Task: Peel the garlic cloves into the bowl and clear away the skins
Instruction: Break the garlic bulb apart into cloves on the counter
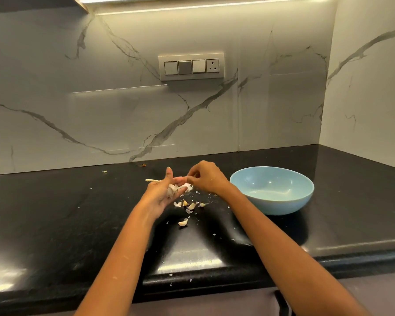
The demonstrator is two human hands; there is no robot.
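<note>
Black stone tabletop (78, 213): cloves and skins are being carried on it, with the pale blue bowl (271, 190) standing just right of the hands.
Garlic head (172, 189): it is being cradled in the left hand (162, 192), thumb raised and fingers curled loosely under it; a dry stem (153, 180) is sticking out to the left.
Right hand (205, 177): its fingertips are being pinched together on a bit of papery skin or a clove at the top of the head; which of the two cannot be told.
Loose cloves (191, 205): several are lying on the tabletop just below the hands, seemingly unpeeled, with one more (183, 222) nearer the front edge.
Skins (178, 204): white flakes are being scattered among the cloves and out to the tabletop's front edge (171, 274).
Bowl contents: nothing is being shown inside, so the peeling is judged to be at an early stage.
Risk, scatter: light flakes are being shed well apart from the bowl, and any breath or sweep of an arm is likely to push them over the edge to the floor.
Risk, slip: a clove being torn free with a jerk may be flung off, since the head is only being loosely held.
Risk, mixing: skins may be dropped into the bowl with the cloves, as it is being kept so near.
</note>
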